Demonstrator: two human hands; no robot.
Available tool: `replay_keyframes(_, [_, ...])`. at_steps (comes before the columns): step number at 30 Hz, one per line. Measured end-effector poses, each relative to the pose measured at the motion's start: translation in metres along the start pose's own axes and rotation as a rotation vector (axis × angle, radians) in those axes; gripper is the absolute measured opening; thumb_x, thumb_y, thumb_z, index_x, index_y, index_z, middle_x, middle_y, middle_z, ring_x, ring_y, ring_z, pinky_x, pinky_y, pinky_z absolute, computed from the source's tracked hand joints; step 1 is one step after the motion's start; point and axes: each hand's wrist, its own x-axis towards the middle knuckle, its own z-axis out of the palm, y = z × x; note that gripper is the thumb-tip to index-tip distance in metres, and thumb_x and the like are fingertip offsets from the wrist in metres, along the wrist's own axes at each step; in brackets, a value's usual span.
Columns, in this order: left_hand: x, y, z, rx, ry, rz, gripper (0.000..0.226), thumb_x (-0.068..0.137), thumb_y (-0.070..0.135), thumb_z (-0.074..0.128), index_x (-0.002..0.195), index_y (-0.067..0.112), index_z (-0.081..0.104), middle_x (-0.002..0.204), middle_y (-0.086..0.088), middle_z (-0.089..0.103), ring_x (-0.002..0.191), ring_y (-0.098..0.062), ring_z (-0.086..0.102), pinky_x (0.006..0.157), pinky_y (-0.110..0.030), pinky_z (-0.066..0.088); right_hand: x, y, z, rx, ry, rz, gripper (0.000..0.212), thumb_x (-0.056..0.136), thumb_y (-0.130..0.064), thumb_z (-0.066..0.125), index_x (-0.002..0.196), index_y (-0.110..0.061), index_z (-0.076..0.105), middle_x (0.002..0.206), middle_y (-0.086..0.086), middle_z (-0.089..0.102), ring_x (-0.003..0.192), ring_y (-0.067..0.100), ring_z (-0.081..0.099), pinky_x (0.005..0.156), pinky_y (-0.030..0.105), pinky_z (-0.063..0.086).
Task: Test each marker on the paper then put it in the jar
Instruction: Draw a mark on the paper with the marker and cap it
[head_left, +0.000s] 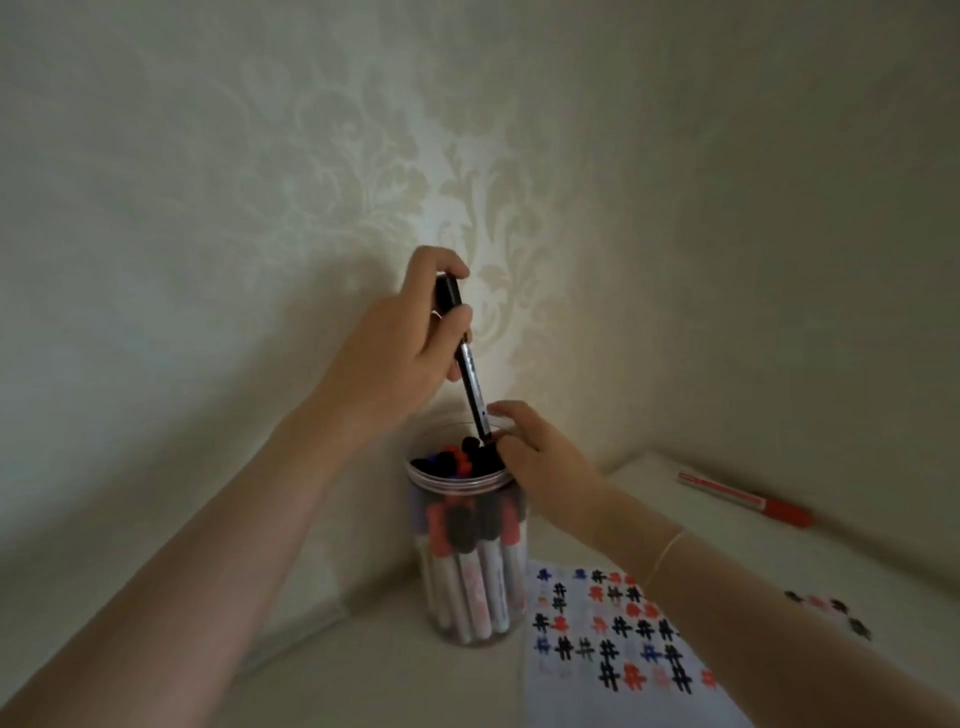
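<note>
A clear plastic jar (470, 618) stands on the pale surface, packed with several markers with red, black and blue caps. My left hand (410, 343) grips a black marker (470, 374) near its cap end and holds it upright, lower end at the jar's mouth. My right hand (530, 457) rests on the jar's right rim, fingers curled over the edge among the marker tops. A white paper (613, 670) with rows of black, red and blue hash marks lies right of the jar, partly under my right forearm.
A red marker (748, 499) lies on the surface at the far right. Patterned wallpaper (363, 156) rises close behind the jar, forming a corner. More ink marks (831, 613) show beyond my right forearm.
</note>
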Motion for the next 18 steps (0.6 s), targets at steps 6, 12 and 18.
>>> replay_keyframes(6, [-0.024, -0.001, 0.009, 0.079, -0.021, 0.25, 0.02, 0.098, 0.027, 0.036, 0.118, 0.026, 0.032, 0.075, -0.004, 0.063, 0.052, -0.019, 0.062, 0.048, -0.044, 0.05, -0.031, 0.002, 0.001, -0.017, 0.032, -0.217, 0.043, 0.097, -0.008, 0.034, 0.136, -0.025, 0.031, 0.102, 0.009, 0.064, 0.084, 0.022, 0.06, 0.076, 0.029, 0.049])
replay_keyframes(12, [-0.03, 0.003, 0.004, 0.31, -0.02, 0.484, 0.022, 0.096, 0.022, 0.037, 0.117, 0.017, 0.033, 0.075, -0.003, 0.064, 0.043, -0.011, 0.049, 0.039, -0.036, 0.044, -0.041, 0.006, 0.0, -0.013, 0.026, -0.275, 0.046, 0.095, -0.004, 0.034, 0.135, -0.026, 0.031, 0.108, 0.009, 0.064, 0.096, 0.026, 0.061, 0.085, 0.041, 0.052])
replay_keyframes(18, [-0.034, 0.005, -0.001, 0.284, -0.111, 0.438, 0.022, 0.097, 0.029, 0.038, 0.117, 0.02, 0.032, 0.075, -0.001, 0.064, 0.054, -0.016, 0.06, 0.047, -0.037, 0.049, -0.041, 0.006, -0.001, -0.014, 0.031, -0.259, 0.045, 0.094, -0.004, 0.035, 0.132, -0.026, 0.034, 0.106, 0.014, 0.065, 0.095, 0.031, 0.061, 0.084, 0.047, 0.051])
